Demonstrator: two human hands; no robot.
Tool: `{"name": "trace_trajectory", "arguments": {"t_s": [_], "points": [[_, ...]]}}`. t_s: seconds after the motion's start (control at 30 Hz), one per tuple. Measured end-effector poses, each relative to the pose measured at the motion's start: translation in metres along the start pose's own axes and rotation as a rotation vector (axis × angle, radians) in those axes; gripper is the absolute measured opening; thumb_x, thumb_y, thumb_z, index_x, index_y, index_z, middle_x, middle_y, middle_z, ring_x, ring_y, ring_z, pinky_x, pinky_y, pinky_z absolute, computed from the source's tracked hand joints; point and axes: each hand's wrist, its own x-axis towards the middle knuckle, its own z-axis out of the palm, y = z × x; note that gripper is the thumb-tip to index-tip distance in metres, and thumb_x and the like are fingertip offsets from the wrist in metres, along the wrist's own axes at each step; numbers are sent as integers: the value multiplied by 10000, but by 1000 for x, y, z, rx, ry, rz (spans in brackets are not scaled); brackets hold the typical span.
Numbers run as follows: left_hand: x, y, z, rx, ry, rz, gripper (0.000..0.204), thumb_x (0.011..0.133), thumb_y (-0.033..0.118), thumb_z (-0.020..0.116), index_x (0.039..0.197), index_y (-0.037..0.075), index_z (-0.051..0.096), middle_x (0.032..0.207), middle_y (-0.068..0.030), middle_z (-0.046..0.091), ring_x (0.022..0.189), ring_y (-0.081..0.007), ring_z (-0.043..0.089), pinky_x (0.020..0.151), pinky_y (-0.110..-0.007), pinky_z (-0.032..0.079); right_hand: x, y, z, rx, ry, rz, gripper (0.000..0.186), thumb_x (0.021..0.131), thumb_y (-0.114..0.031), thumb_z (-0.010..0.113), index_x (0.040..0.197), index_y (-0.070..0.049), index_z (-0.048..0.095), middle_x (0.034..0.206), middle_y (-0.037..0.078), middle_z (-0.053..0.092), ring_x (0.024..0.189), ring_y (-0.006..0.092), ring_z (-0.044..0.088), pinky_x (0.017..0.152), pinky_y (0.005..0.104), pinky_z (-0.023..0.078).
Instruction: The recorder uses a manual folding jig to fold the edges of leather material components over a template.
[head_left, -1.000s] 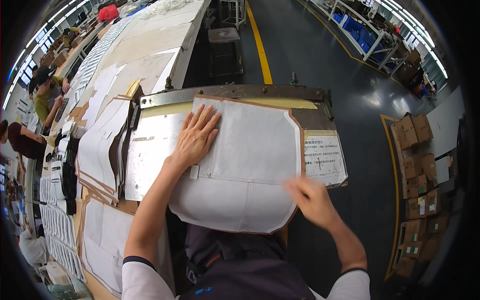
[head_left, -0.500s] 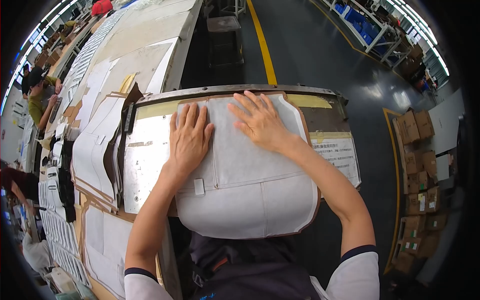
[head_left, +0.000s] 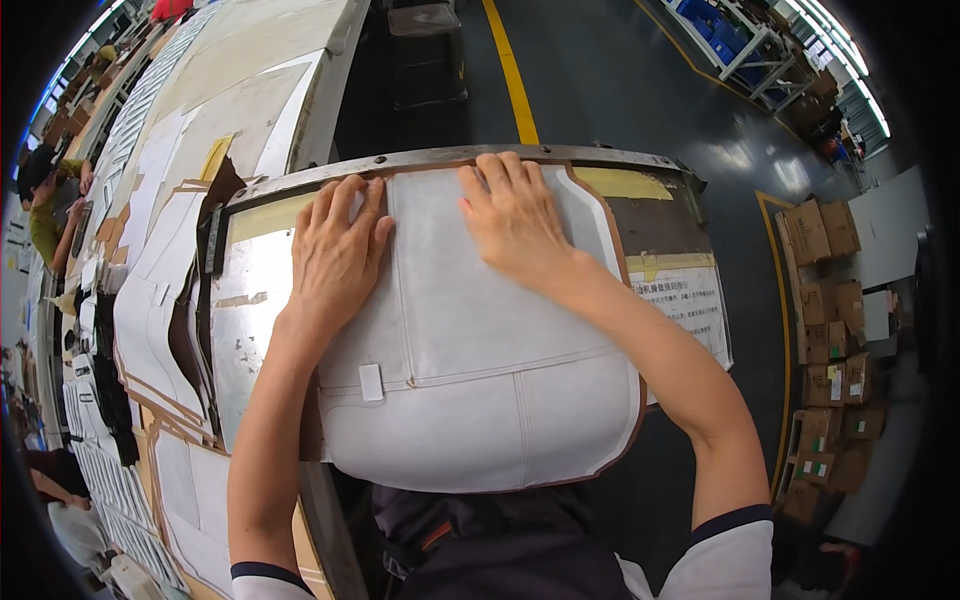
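Note:
A light grey sewn panel with brown edges, stitched seams and a small white tab lies over a metal work plate. Its rounded near end hangs past the plate toward my apron. My left hand rests on the panel's far left part, fingers stretched toward the metal bar. On the far middle part lies my right hand, palm down, its fingers slightly bent at the far edge. Both fingertip rows are close to the bar; whether they touch it I cannot tell.
Stacked similar panels lie left of the plate. A long table covered with sheets runs away at the far left, where a person works. Cardboard boxes stand at the right. A printed sheet lies on the plate.
Both hands have slid away from me to the panel's far edge, and the right fingers are more bent and closer together. The whole view has shifted slightly.

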Motion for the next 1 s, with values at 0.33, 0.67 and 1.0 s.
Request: {"name": "trace_trajectory", "arguments": {"t_s": [0.33, 0.67, 1.0], "points": [[-3, 15, 8, 94, -47, -98, 534, 1044, 466, 574, 1489, 171, 577, 1406, -183, 518, 1341, -366, 461, 1153, -503, 343, -14, -14, -9, -30, -75, 143, 471, 984, -355, 682, 1359, -78, 613, 1305, 205, 555, 1252, 364, 501, 1031, 513, 388], [6, 29, 4, 130, -86, -175, 486, 1072, 430, 524, 1481, 177, 589, 1427, -148, 501, 1368, -342, 447, 1184, -567, 287, -37, 7, -24, -79, -135, 191, 592, 1012, -458, 608, 1424, -33, 582, 1429, 297, 497, 1334, 472, 458, 1099, 651, 338], [-1, 24, 14, 150, -125, -201, 469, 1107, 423, 442, 1507, 213, 569, 1458, -131, 468, 1415, -323, 404, 1238, -587, 205, -51, -3, -29, -50, -101, 201, 634, 1009, -435, 613, 1375, 81, 564, 1443, 367, 479, 1332, 568, 454, 1084, 673, 350]]}}
